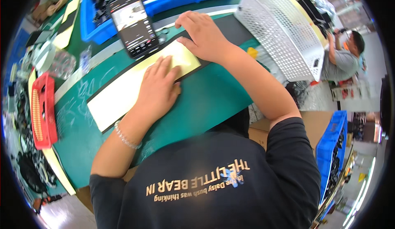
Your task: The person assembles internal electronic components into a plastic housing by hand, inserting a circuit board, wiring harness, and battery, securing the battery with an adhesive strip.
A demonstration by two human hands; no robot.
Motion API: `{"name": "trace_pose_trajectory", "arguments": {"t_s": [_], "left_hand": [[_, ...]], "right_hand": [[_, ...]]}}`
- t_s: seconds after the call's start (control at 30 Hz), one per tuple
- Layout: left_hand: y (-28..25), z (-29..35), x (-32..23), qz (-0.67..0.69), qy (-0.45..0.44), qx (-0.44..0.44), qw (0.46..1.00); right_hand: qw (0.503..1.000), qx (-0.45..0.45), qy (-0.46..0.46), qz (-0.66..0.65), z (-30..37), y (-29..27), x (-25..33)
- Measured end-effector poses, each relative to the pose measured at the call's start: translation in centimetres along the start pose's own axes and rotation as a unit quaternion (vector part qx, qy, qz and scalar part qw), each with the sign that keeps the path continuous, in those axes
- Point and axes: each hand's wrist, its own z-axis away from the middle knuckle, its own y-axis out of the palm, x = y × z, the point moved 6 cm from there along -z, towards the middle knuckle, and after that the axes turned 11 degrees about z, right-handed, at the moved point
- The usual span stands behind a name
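A long pale yellow strip (117, 105) lies slantwise on a black strip (234, 28), whose dark edge shows around it. My left hand (159, 87) rests on the yellow strip, palm down with fingers stretched out. At the strip's far right end is my right hand (204, 37). Its fingers are bent, and a gap shows between thumb and forefinger with nothing visible in it. A phone (133, 23) with a lit screen is propped beyond the strip, just past my left fingertips.
The green work table (205, 95) carries a blue bin (185, 0) of dark parts at the back. A white perforated basket (273, 31) stands at the right, a red tray (43, 109) at the left. Another person (343, 56) is at far right; a blue crate (329, 146) sits beside me.
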Motion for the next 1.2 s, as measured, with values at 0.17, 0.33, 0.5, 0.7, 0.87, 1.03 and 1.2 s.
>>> {"name": "trace_pose_trajectory", "arguments": {"t_s": [0.17,0.33,0.5,0.7,0.87,1.03,1.2], "left_hand": [[-0.4,0.0,0.0,-0.006,-0.024,0.002,1.0],[-0.4,-0.2,-0.3,-0.004,-0.012,0.0,1.0],[-0.1,-0.2,-0.9,-0.041,-0.009,0.026,0.999],[1.4,-0.9,-1.9,-0.197,-0.015,0.14,0.97],[2.1,-0.9,-2.2,-0.279,-0.036,0.214,0.935],[1.4,-1.2,-2.4,-0.266,-0.037,0.228,0.936],[-0.5,-0.1,-1.6,-0.196,-0.047,0.186,0.962]], "right_hand": [[0.958,-0.18,0.075,0.21,5.1,-11.9,-5.6],[0.891,0.068,0.321,0.314,13.8,-16.8,-13.1],[0.866,0.106,0.348,0.342,13.0,-15.9,-13.1],[0.847,0.101,0.374,0.364,11.6,-15.3,-16.7],[0.849,0.11,0.377,0.353,11.3,-14.8,-17.1],[0.891,-0.094,0.16,0.413,10.2,-14.3,-13.7],[0.959,0.006,0.034,0.283,9.8,-8.9,-7.9]]}}
